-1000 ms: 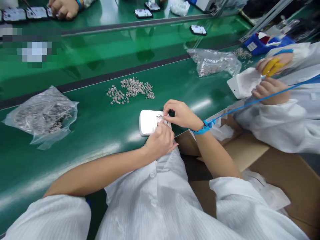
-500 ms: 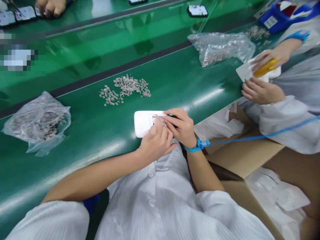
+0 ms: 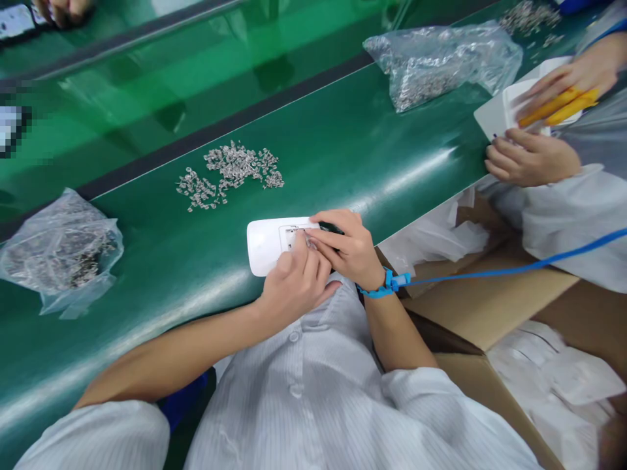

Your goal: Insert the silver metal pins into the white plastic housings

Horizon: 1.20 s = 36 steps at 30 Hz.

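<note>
A white plastic casing (image 3: 264,244) lies on the green bench near its front edge. My left hand (image 3: 294,281) rests on its near side, fingertips at a small recess in its top. My right hand (image 3: 350,248), with a blue wrist strap (image 3: 386,284), pinches at the same recess from the right. Whether a small metal part sits between the fingers is hidden. A loose pile of small metal parts (image 3: 228,170) lies just beyond the casing.
A plastic bag of metal parts (image 3: 61,251) lies at the left, another bag (image 3: 441,59) at the far right. A co-worker's hands (image 3: 533,156) hold a white casing (image 3: 494,111) and a yellow tool. An open cardboard box (image 3: 490,307) with white pieces stands at my right.
The view has tilted down and shifted, so everything sits higher and further left in the picture. My hands stay on the casing; the right hand has moved closer over the recess.
</note>
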Each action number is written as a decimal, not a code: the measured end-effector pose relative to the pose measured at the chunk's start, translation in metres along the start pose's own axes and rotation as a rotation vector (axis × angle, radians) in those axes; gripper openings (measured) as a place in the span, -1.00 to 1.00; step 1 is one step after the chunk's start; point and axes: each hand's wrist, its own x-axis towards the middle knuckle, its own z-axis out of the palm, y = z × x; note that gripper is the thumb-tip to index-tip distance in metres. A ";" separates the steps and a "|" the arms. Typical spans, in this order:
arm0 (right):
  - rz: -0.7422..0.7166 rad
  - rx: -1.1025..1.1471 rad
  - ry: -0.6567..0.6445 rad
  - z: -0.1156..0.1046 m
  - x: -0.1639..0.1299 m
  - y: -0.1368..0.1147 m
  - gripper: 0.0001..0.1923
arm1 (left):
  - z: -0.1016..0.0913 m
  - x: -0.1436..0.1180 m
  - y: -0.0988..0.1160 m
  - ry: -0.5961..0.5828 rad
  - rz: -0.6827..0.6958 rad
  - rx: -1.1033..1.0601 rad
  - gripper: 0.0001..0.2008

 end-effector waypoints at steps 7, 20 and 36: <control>-0.016 -0.025 -0.046 -0.004 0.003 -0.001 -0.81 | 0.001 0.001 -0.002 -0.018 0.019 -0.023 -0.48; -0.006 -0.029 -0.092 -0.006 0.004 -0.005 -0.83 | -0.005 -0.001 -0.001 -0.137 0.027 -0.026 -0.32; 0.381 0.159 -0.147 0.001 0.038 -0.007 -0.81 | 0.003 -0.009 0.002 -0.074 0.019 -0.016 -0.37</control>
